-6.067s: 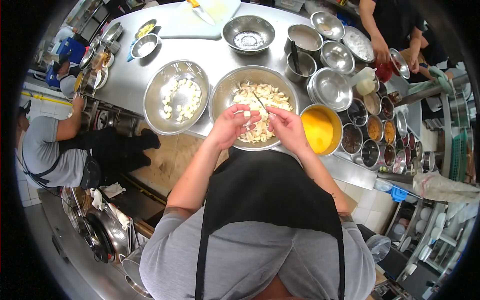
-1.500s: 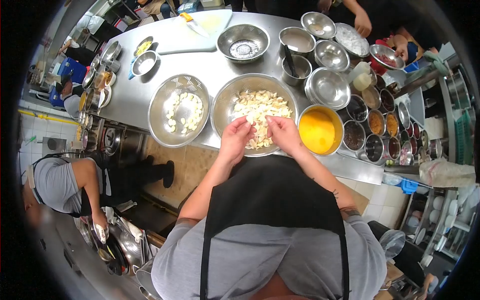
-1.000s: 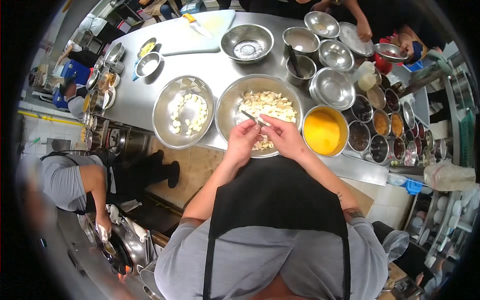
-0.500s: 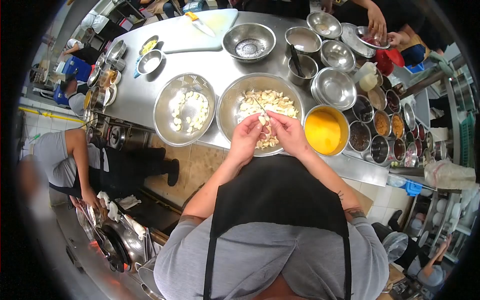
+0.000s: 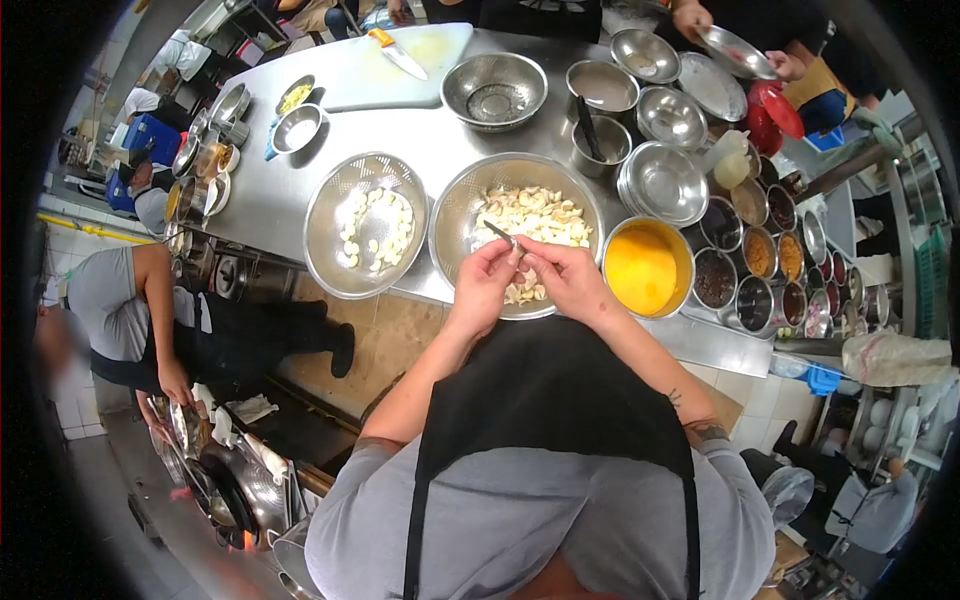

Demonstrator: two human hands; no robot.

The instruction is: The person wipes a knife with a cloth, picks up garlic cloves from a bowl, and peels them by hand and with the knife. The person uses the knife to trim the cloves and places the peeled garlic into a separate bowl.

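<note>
My left hand (image 5: 484, 285) and my right hand (image 5: 567, 280) meet fingertip to fingertip over the near part of a large perforated metal colander (image 5: 452, 215). Both are closed in a pinch. A thin dark tool, like a small knife (image 5: 496, 232), juts up and left from between them; it seems to be in my right fingers. What my left fingertips pinch is mostly hidden, probably a pale curved piece. Many pale curved pieces (image 5: 540, 212), shaped like cashews, lie in this colander. To its left a second colander (image 5: 322, 225) holds whiter pieces (image 5: 385, 225) of similar shape.
A pot of yellow liquid (image 5: 643, 265) stands right of the colander. Stacked metal bowls (image 5: 665, 185) and many ingredient containers crowd the right side. Behind are an empty-looking bowl (image 5: 495, 90) and a cutting board (image 5: 440, 65) with a knife (image 5: 400, 55). Other people work nearby.
The dark tool now shows wider and points further left; the pale piece earlier visible at my fingertips is hidden. Across the table, a co-worker has tilted the metal bowl.
</note>
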